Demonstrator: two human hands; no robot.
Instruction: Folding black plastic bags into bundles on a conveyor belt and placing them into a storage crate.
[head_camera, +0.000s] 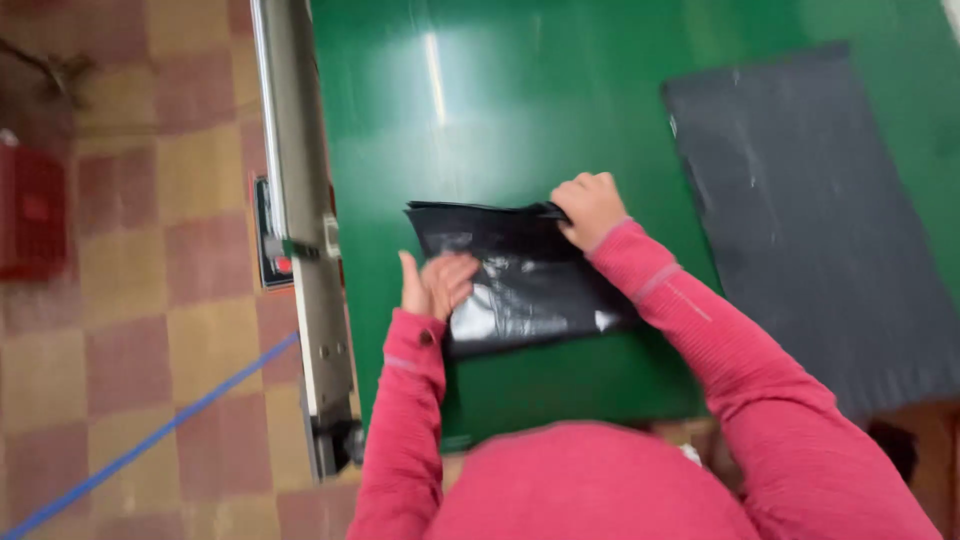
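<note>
At the far left a red box (28, 212) stands on the checkered floor (150, 300) of red and yellow tiles, and a blue strip (150, 440) runs slantwise across those tiles toward the lower corner. Next comes a grey metal rail (300, 200) along the left edge of the green worktop (500, 100), with a small black and red fitting (268, 235) fixed to its outer side.

On the worktop, near its front edge, lies a black plastic bag (530, 285), flat and glossy, with light glinting off its wrinkles. The left hand (435, 283) rests on the bag's left edge, fingers spread loosely and thumb up, pressing on the plastic rather than gripping it; its grip is wide and encloses nothing. The right hand (590, 207) sits at the bag's far upper corner with its fingers curled tight, its grip closed on the bag's top edge. Both arms wear pink-red sleeves (700, 320).

Further right, apart from the bag, a dark grey mat (810, 220) lies flat on the worktop, reaching toward the right edge of the view
</note>
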